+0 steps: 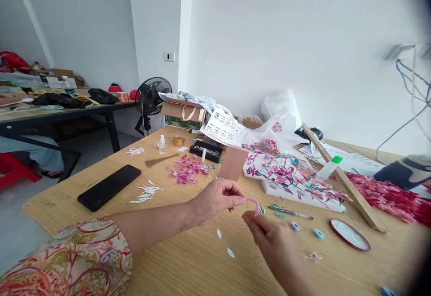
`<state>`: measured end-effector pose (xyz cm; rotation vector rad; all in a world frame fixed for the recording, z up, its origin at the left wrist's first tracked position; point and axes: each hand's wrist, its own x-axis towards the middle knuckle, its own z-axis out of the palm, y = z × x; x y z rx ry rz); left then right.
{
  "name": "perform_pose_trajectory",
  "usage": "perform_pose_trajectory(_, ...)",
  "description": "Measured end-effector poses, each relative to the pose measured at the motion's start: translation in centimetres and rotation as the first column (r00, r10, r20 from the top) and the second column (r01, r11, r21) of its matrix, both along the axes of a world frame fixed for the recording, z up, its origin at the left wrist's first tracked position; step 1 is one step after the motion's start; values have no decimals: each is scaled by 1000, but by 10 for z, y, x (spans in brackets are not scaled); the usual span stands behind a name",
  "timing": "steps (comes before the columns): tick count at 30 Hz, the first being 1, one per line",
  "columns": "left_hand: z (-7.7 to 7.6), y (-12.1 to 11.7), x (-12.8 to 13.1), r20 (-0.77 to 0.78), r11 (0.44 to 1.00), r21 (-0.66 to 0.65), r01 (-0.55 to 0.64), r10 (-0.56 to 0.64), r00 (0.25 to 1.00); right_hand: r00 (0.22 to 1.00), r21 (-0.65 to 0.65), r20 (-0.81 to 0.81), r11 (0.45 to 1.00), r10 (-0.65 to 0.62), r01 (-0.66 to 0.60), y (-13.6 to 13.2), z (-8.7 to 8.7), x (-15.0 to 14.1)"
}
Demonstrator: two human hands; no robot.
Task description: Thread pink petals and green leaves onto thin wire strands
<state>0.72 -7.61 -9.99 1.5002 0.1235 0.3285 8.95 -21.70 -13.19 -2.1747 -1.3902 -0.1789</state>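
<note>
Over the middle of the table, my left hand (225,197) pinches one end of a curved pink petal (253,201). My right hand (269,237) grips the petal's lower end between thumb and finger. A fine thread seems to run near the petal, too thin to make out fully. Just beyond my right fingertips are small green leaf-shaped pieces (279,215) and a pen (296,213). Two white leaf-shaped cutouts (230,253) lie below my hands. Loose pink petals (186,170) are spread beyond my left hand.
A black phone (109,187) and white cutouts (147,192) lie at left. Finished-looking pink flower sprays (286,174) rest on white foam at right. Thread spools (318,233), a red-rimmed round mirror-like disc (350,234) and a long wooden bar (346,183) lie farther right. A fan (153,96) stands behind.
</note>
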Motion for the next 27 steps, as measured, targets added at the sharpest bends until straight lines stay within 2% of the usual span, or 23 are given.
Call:
perform_pose_trajectory(1, -2, 0, 3, -8, 999, 38, -33, 33, 999, 999, -27, 33, 999, 26, -25, -3, -4, -9)
perform_pose_trajectory(3, -6, 0, 7, 2, 978, 196, -76, 78, 997, 992, -71, 115, 997, 47, -39, -11, -2, -26)
perform_pose_trajectory(5, -8, -1, 10, 57, 903, 420, -87, 69, 996, 980, -71, 194, 997, 36, -23, -17, 12, -34)
perform_pose_trajectory(7, -7, -4, 9, 107, 795, 605, -50, -18, 994, 969, -20, 247, 1000, 12, -7, -21, 31, -30)
perform_pose_trajectory(8, -6, -5, 8, 111, 754, 657, -13, -79, 991, 966, 16, 258, 1000, -6, 2, -21, 40, -24)
perform_pose_trajectory(9, -5, -7, 7, 104, 737, 675, 33, -139, 985, 967, 47, 253, 999, -29, 17, -20, 47, -16)
perform_pose_trajectory(10, -3, -8, 5, 92, 750, 657, 80, -185, 978, 974, 58, 221, 998, -48, 36, -19, 52, -7)
perform_pose_trajectory(12, -1, -10, 1, 71, 835, 531, 145, -215, 974, 991, 67, 96, 994, -88, 82, -13, 51, 11)
perform_pose_trajectory(14, 1, -10, -1, 65, 931, 336, 141, -172, 983, 994, 81, -63, 992, -88, 93, -7, 39, 23)
perform_pose_trajectory(15, 1, -10, -1, 63, 961, 253, 113, -133, 989, 989, 89, -135, 993, -67, 79, -5, 30, 25)
perform_pose_trajectory(17, -1, -8, 1, 58, 986, 165, 32, -43, 997, 977, 59, -211, 997, -41, 55, -1, 10, 21)
perform_pose_trajectory(19, -3, -5, 5, 61, 980, 189, -56, 45, 997, 984, 51, -178, 998, -28, 38, -1, -6, 6)
perform_pose_trajectory(21, -5, -3, 9, 88, 944, 301, -131, 110, 990, 997, 25, -79, 999, -19, 21, -5, -12, -12)
perform_pose_trajectory(23, -7, -2, 13, 139, 867, 469, -169, 117, 983, 999, -15, 41, 999, -36, 37, -11, -7, -28)
perform_pose_trajectory(25, -8, -3, 14, 178, 762, 631, -146, 41, 983, 987, -29, 150, 998, -58, 63, -17, 8, -34)
perform_pose_trajectory(27, -9, -6, 13, 187, 675, 733, -78, -89, 978, 971, 1, 229, 998, -66, 68, -21, 27, -28)
